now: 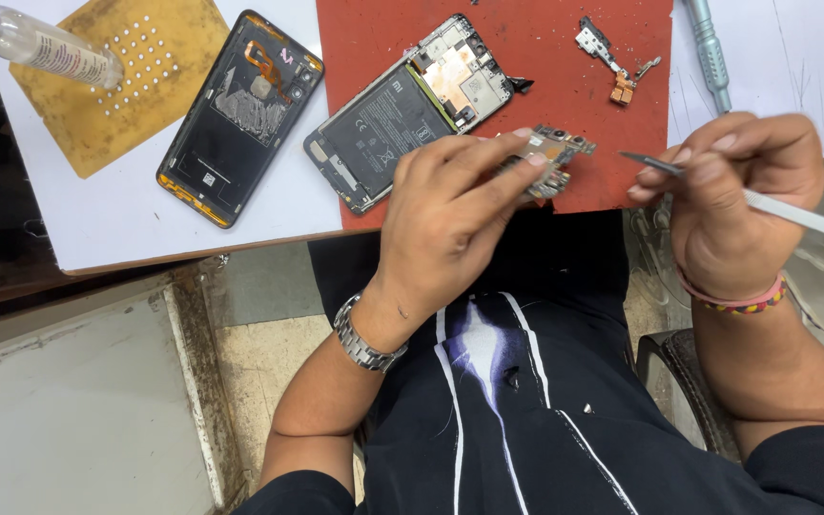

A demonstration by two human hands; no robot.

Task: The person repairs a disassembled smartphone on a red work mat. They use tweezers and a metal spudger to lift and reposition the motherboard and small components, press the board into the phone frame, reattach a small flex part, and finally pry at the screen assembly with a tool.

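Over the white surface's (126, 210) near edge, the left hand (450, 215) pinches a small green circuit board (547, 160) steady; the right hand (731, 195) grips slim metal tweezers (655, 164) angled toward it.

Left hand (450, 210) and right hand (731, 195) raised, fingers (488, 157) pinched.

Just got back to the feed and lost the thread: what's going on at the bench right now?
A person holds a small circuit board in the left hand and a pair of tweezers in the right hand, tip pointing toward the board, not touching it. On the red mat lies the opened phone with its battery showing. The removed back cover lies beside it on the white table.
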